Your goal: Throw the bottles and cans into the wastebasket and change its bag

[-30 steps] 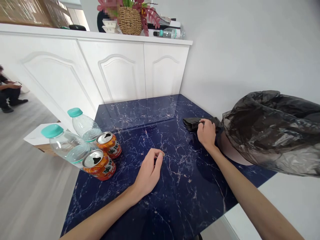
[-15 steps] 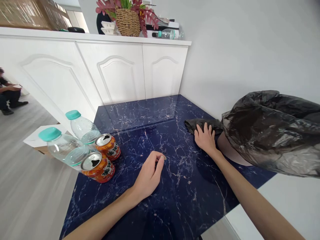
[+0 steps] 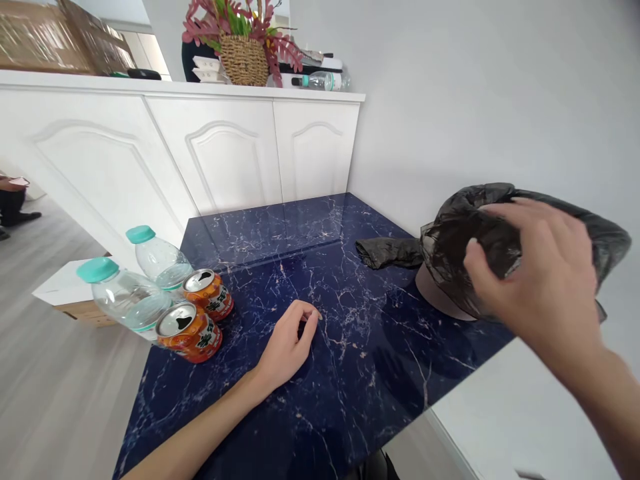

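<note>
My left hand (image 3: 289, 341) rests on the dark blue marbled table (image 3: 280, 427), fingers curled and thumb against the index finger, with nothing visible in it. To its left stand two orange drink cans (image 3: 193, 333) with opened tops, beside two clear bottles with teal caps (image 3: 127, 300). My right hand (image 3: 545, 267), a little blurred, is raised with thumb and fingers apart. It is in front of the mouth of a black plastic bag (image 3: 485, 197) lining a greyish-pink bin (image 3: 440, 293), part of which it hides. A crumpled black plastic strip (image 3: 390, 252) lies left of the bin.
A white cabinet (image 3: 225, 160) stands beyond the table, carrying a woven basket plant (image 3: 244, 61), a lying bottle (image 3: 323, 81) and wrapped cartons (image 3: 45, 40). A white-topped box (image 3: 70, 287) sits on the floor at left. Farther off, a person (image 3: 15, 200) is partly visible.
My right hand has lifted off the crumpled black plastic and moved right, up to the bag's mouth. The bag's edge looks more gathered around the bin. My left hand keeps its pose.
</note>
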A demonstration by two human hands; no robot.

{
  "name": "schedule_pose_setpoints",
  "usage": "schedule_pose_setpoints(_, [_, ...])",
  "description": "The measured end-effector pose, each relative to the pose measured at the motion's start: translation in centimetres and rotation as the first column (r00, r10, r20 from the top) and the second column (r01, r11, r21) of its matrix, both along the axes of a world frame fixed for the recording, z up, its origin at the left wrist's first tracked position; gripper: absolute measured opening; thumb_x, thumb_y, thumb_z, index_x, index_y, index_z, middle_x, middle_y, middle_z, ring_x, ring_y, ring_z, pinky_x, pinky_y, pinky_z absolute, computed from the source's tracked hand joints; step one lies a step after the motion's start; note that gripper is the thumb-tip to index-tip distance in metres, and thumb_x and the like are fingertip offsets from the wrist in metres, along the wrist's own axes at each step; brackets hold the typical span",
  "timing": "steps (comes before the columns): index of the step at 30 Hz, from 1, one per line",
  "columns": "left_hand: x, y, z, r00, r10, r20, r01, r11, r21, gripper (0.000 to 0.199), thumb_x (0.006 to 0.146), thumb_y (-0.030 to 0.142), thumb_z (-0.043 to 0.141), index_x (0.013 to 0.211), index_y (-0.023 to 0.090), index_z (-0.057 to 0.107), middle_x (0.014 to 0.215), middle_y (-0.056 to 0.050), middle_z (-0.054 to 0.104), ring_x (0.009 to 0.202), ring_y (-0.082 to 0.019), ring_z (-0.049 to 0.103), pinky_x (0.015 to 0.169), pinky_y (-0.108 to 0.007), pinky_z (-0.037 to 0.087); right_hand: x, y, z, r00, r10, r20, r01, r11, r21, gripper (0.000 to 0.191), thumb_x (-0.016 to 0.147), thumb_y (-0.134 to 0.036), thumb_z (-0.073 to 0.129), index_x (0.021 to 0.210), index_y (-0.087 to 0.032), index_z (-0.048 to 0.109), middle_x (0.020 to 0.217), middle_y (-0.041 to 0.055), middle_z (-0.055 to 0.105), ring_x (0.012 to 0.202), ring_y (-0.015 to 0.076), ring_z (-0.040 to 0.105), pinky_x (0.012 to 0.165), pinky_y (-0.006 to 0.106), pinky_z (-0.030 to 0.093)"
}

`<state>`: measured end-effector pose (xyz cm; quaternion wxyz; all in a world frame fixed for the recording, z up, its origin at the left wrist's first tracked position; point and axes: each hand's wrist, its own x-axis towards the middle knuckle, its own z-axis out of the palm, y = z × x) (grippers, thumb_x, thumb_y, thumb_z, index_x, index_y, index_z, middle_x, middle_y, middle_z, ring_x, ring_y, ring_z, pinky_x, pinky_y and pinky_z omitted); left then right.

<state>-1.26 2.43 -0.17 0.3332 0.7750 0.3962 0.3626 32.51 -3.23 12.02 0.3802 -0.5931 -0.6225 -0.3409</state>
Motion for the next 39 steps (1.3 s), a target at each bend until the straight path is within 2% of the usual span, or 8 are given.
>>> schedule_pose_setpoints(2, [0.0, 0.0, -0.1, 1.0, 0.0, 0.005, -0.001, 1.0, 0.012, 0.033, 0.116, 0.045, 0.043, 0.099, 0.023, 0.061, 0.102, -0.005, 0.066, 0.094, -0.021, 0.063, 0.09, -0.036, 0.05, 2.5, 0.5, 0.4, 0.991, -0.136, 0.01, 0.136, 0.991, -0.011, 0.052, 0.103, -0.049, 0.057, 0.142, -0.017, 0.068, 0.136, 0.0221, 0.074, 0.141, 0.0424, 0.062, 0.118, 0.064, 0.047])
schedule_pose_setpoints(6, [-0.1, 0.1, -0.4, 1.0, -0.003, 0.01, 0.002, 0.999, 0.039, 0.034, 0.115, 0.045, 0.044, 0.097, 0.023, 0.06, 0.101, -0.006, 0.066, 0.091, -0.021, 0.062, 0.088, -0.036, 0.05, 6.3, 1.5, -1.5, 0.967, -0.244, 0.069, 0.243, 0.97, 0.028, 0.052, 0.104, -0.058, 0.046, 0.113, -0.017, 0.078, 0.107, 0.0177, 0.081, 0.117, 0.0408, 0.073, 0.114, 0.061, 0.049])
schedule_pose_setpoints(10, [-0.2, 0.4, -0.7, 1.0, 0.002, 0.006, -0.002, 0.998, 0.057, 0.033, 0.115, 0.044, 0.045, 0.096, 0.022, 0.061, 0.1, -0.005, 0.066, 0.089, -0.021, 0.062, 0.084, -0.035, 0.049, 7.9, 1.6, -2.4, 0.968, -0.235, 0.084, 0.234, 0.972, 0.028, 0.048, 0.103, -0.057, 0.046, 0.096, -0.018, 0.074, 0.092, 0.0161, 0.079, 0.101, 0.037, 0.072, 0.113, 0.056, 0.046])
schedule_pose_setpoints(17, [-0.3, 0.5, -1.1, 1.0, -0.004, 0.0, 0.004, 0.997, 0.075, 0.031, 0.114, 0.042, 0.047, 0.096, 0.022, 0.062, 0.099, -0.004, 0.066, 0.089, -0.02, 0.063, 0.083, -0.033, 0.049, 9.6, 2.4, -1.6, 0.98, -0.197, 0.002, 0.195, 0.972, -0.128, 0.038, 0.099, -0.054, 0.051, 0.091, -0.021, 0.068, 0.092, 0.0179, 0.076, 0.102, 0.0365, 0.066, 0.106, 0.052, 0.041])
schedule_pose_setpoints(21, [-0.3, 0.5, -1.1, 1.0, -0.009, -0.003, 0.009, 0.997, 0.082, 0.031, 0.114, 0.042, 0.047, 0.096, 0.022, 0.062, 0.099, -0.004, 0.067, 0.087, -0.02, 0.063, 0.081, -0.033, 0.049, 10.1, 3.6, -1.3, 0.978, -0.209, 0.013, 0.207, 0.954, -0.215, 0.033, 0.102, -0.048, 0.058, 0.097, -0.018, 0.07, 0.097, 0.0193, 0.077, 0.105, 0.0349, 0.067, 0.105, 0.048, 0.038])
schedule_pose_setpoints(28, [-0.3, 0.5, -1.0, 1.0, -0.015, -0.001, 0.015, 0.996, 0.091, 0.029, 0.113, 0.041, 0.048, 0.096, 0.022, 0.062, 0.098, -0.004, 0.067, 0.087, -0.02, 0.063, 0.08, -0.033, 0.048, 10.4, 5.0, -0.4, 0.978, -0.209, 0.016, 0.206, 0.945, -0.255, 0.038, 0.107, -0.048, 0.058, 0.1, -0.013, 0.074, 0.093, 0.0191, 0.077, 0.101, 0.0332, 0.068, 0.098, 0.045, 0.037])
schedule_pose_setpoints(34, [-0.3, 0.4, -0.9, 1.0, -0.023, -0.001, 0.023, 0.995, 0.097, 0.028, 0.113, 0.04, 0.049, 0.096, 0.023, 0.062, 0.098, -0.004, 0.067, 0.088, -0.02, 0.064, 0.082, -0.034, 0.049, 10.2, 3.9, -0.1, 0.985, -0.174, -0.008, 0.166, 0.951, -0.261, 0.037, 0.104, -0.049, 0.061, 0.1, -0.014, 0.074, 0.09, 0.0175, 0.078, 0.091, 0.0307, 0.07, 0.094, 0.043, 0.042])
schedule_pose_setpoints(39, [-0.3, 0.2, -0.7, 1.0, -0.024, -0.005, 0.024, 0.995, 0.094, 0.029, 0.113, 0.042, 0.048, 0.097, 0.023, 0.063, 0.097, -0.004, 0.067, 0.085, -0.02, 0.063, 0.077, -0.032, 0.049, 8.0, 1.9, 0.6, 0.998, -0.063, -0.028, 0.054, 0.965, -0.257, 0.042, 0.103, -0.058, 0.058, 0.092, -0.02, 0.072, 0.092, 0.0145, 0.079, 0.086, 0.0293, 0.071, 0.09, 0.041, 0.047])
